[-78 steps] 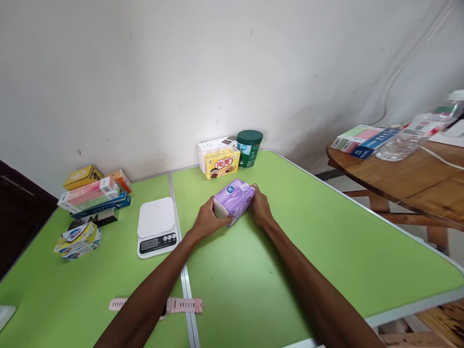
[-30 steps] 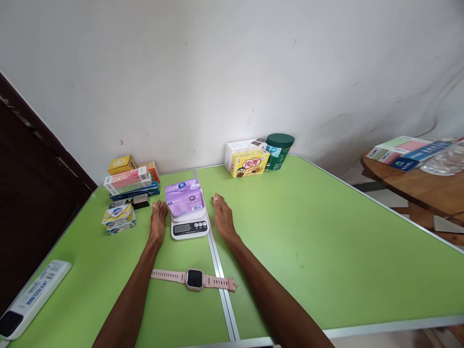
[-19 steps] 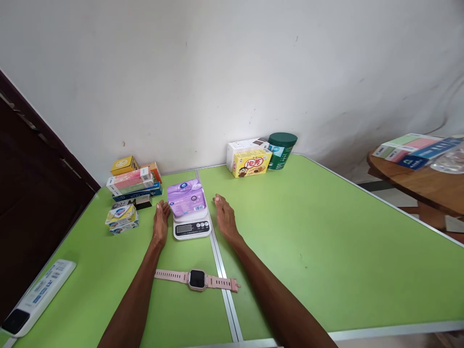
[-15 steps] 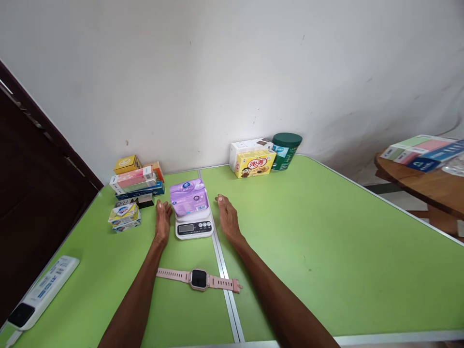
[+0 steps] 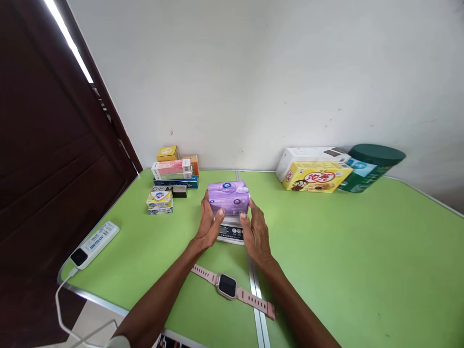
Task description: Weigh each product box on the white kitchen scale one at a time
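A purple tissue pack is gripped from both sides, its printed front facing me. My left hand closes on its left end, with the thumb near the lower front edge. On the right end, my right hand holds it the same way. Directly beneath is a white kitchen scale, its display and buttons partly covered by my thumbs. Whether the pack still touches the scale cannot be made out. Nearer to me lies a pink smartwatch with its strap stretched out flat.
Small stacked boxes and yellow soap boxes stand at the back left. A yellow snack box, a white box and a green tub are by the wall at right. A white power strip lies at the left edge.
Both hands have moved inward from beside the scale and taken hold of the tissue pack. The view has turned left, so things appear further right.
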Tool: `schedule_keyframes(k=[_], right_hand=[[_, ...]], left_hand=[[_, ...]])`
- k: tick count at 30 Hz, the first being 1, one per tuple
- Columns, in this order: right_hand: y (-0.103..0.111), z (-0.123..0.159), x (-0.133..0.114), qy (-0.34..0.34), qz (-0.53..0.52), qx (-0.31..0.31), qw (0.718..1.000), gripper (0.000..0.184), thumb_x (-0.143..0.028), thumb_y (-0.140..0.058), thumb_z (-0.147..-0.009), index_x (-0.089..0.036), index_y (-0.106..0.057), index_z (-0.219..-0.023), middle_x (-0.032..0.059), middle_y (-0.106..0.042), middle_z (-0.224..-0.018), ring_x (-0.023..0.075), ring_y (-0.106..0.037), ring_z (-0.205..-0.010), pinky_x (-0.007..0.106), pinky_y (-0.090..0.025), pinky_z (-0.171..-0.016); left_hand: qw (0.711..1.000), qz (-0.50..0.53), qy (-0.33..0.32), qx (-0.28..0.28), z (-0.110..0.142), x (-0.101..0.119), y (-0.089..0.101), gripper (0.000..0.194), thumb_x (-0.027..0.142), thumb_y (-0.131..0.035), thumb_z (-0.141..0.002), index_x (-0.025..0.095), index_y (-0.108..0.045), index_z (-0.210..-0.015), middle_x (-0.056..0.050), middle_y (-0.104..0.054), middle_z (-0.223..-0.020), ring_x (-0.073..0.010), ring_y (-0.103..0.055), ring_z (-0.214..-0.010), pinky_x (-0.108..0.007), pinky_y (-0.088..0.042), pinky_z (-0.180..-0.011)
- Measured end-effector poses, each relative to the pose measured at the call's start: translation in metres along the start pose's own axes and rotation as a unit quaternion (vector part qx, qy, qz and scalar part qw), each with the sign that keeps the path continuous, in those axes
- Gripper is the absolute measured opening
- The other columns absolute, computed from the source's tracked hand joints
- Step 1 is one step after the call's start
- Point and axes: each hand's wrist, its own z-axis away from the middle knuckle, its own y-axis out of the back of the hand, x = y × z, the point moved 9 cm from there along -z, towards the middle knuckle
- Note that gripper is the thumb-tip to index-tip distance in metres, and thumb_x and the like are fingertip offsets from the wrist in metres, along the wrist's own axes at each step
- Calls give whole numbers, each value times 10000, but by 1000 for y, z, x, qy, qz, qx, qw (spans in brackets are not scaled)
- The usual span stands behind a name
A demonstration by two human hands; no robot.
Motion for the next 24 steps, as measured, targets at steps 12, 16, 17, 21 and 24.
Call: schedule_keyframes(k=[12, 16, 17, 21, 24], right_hand=[[-101, -36, -89, -28, -194, -125, 973, 748, -729, -466, -1061, -304, -451, -1676, 126, -582, -1617, 345, -553, -1493, 589, -443, -1257], [-170, -63, -105, -30, -241, -176, 954, 847, -836, -455, -1004, -290, -501, -1649, 108, -549, -1659, 342, -474, -1569, 558, -357, -1322], [-184, -69, -106, -26, -247, -183, 951, 864, -850, -446, -997, -283, -505, -1647, 109, -548, -1660, 340, -468, -1574, 553, -351, -1323], [-223, -88, -103, -16, -238, -192, 952, 840, -847, -422, -1008, -277, -550, -1611, 108, -608, -1604, 331, -471, -1568, 557, -358, -1310], [-239, -90, -95, -15, -223, -208, 952, 785, -816, -439, -1023, -283, -588, -1579, 100, -658, -1550, 326, -499, -1539, 557, -383, -1291]], left_hand=[[981, -74, -27, 176, -24, 39, 119, 870, 865, -432, -974, 240, -479, -1577, -153, -557, -1619, -314, -434, -1597, -450, -311, -1338], [966, -119, -12, 229, -49, 29, 183, 795, 845, -433, -988, 226, -543, -1473, -169, -628, -1511, -321, -513, -1528, -494, -362, -1308], [964, -123, -11, 236, -55, 24, 194, 780, 840, -440, -989, 221, -553, -1450, -169, -636, -1496, -319, -541, -1500, -495, -386, -1292], [964, -128, 7, 235, -75, 0, 223, 702, 792, -504, -997, 221, -581, -1398, -154, -661, -1474, -297, -613, -1419, -459, -437, -1253], [961, -141, 32, 234, -82, -15, 237, 629, 717, -533, -1024, 216, -586, -1399, -151, -666, -1483, -295, -614, -1424, -457, -422, -1264]])
